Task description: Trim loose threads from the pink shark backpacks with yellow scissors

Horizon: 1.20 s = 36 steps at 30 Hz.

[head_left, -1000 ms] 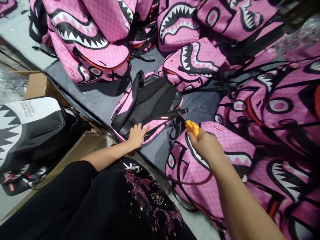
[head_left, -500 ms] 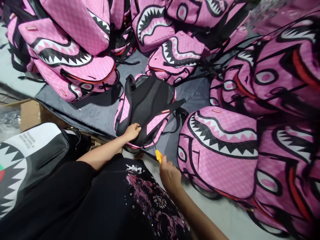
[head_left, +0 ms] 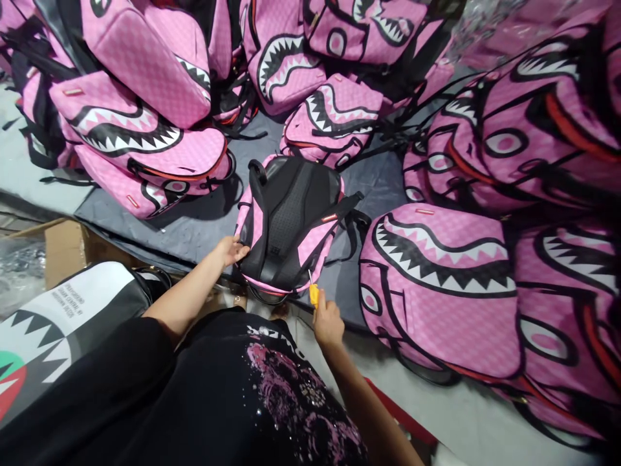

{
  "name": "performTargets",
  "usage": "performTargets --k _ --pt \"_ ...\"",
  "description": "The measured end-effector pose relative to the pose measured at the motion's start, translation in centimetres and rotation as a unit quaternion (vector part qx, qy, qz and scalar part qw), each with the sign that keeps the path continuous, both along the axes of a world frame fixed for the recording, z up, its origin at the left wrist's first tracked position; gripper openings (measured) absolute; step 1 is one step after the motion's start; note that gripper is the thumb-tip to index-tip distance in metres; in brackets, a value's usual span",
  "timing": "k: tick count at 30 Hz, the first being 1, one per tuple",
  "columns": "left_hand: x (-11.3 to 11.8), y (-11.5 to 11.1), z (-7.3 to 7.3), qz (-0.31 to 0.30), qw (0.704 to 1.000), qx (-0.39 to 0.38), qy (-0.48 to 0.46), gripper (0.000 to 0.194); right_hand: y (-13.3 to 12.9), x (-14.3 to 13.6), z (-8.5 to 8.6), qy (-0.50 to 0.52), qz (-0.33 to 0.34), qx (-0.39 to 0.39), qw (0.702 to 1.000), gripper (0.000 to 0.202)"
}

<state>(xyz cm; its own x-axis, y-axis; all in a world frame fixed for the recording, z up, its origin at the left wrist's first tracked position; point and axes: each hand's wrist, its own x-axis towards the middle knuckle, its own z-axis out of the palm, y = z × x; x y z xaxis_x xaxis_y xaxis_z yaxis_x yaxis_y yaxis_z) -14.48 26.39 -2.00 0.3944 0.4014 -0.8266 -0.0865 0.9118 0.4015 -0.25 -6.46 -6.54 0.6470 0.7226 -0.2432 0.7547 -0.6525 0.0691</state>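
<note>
A pink and black backpack (head_left: 291,220) lies with its padded black back and shoulder straps facing up. My left hand (head_left: 229,251) is closed on its lower left side, fingers curled at the edge. In my right hand (head_left: 328,321) is a yellow-handled tool (head_left: 314,295) with a thin metal shaft, held by the handle. Its tip points up at the bag's lower right side, by the base of a strap; I cannot tell whether it touches.
Pink shark-mouth backpacks crowd around: a pile on the left (head_left: 145,139), more behind, and one close on the right (head_left: 446,285). A grey-black shark bag (head_left: 97,304) stands by a cardboard box (head_left: 65,252) at lower left. Dark sheeting (head_left: 194,226) lies under the backpack.
My left hand has moved from the lower back panel out to the bag's left side. My right hand still holds the yellow tool near the lower right side. The view has shifted slightly.
</note>
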Motion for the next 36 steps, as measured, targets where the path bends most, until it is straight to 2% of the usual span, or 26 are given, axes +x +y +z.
performTargets --k 2,9,13,16,20,24,27,29,30,32,34,35,36 --pt "0.2 0.3 -0.2 0.002 1.0 -0.026 -0.007 0.015 0.0 0.3 -0.2 0.0 0.0 0.006 1.0 0.052" --pt "0.1 -1.4 -0.6 0.0 0.994 -0.066 -0.09 0.025 0.3 0.8 -0.3 0.019 -0.002 0.003 1.0 0.051" --pt "1.5 -1.3 -1.6 -0.048 0.983 -0.103 -0.144 0.039 0.3 1.1 0.1 0.018 -0.003 -0.007 1.0 0.051" --pt "2.5 -1.1 -2.3 -0.082 0.979 -0.085 -0.168 0.044 0.5 1.5 0.8 0.006 0.004 -0.045 0.999 0.049" --pt "1.9 -0.9 -2.3 -0.116 0.966 -0.067 -0.22 0.059 0.8 1.6 2.2 0.01 -0.011 -0.07 0.997 0.047" --pt "0.1 -1.0 -1.8 -0.12 0.947 -0.062 -0.291 0.074 0.3 0.9 3.3 0.026 -0.053 -0.028 0.998 0.048" --pt "-0.3 -1.2 -1.6 -0.114 0.943 -0.069 -0.306 0.079 -0.4 0.0 3.8 0.097 -0.11 0.047 0.988 0.046" --pt "-0.1 -1.3 -1.7 -0.11 0.942 -0.076 -0.307 0.081 -0.5 -0.9 4.3 0.214 -0.173 0.147 0.95 0.044" --pt "0.1 -1.3 -1.8 -0.109 0.942 -0.079 -0.306 0.081 -0.4 -1.4 4.5 0.288 -0.211 0.207 0.911 0.043" --pt "0.3 -1.3 -1.9 -0.108 0.943 -0.082 -0.303 0.079 0.1 -2.5 5.0 0.434 -0.286 0.314 0.794 0.039" --pt "0.2 -1.4 -1.8 -0.105 0.946 -0.08 -0.296 0.077 0.8 -3.5 5.3 0.532 -0.349 0.377 0.673 0.038" --pt "0.0 -1.5 -1.6 -0.102 0.948 -0.076 -0.291 0.077 1.0 -3.9 5.3 0.561 -0.37 0.396 0.626 0.039" --pt "-0.2 -1.7 -1.4 -0.097 0.951 -0.068 -0.285 0.076 1.1 -4.2 5.4 0.578 -0.384 0.409 0.593 0.041"
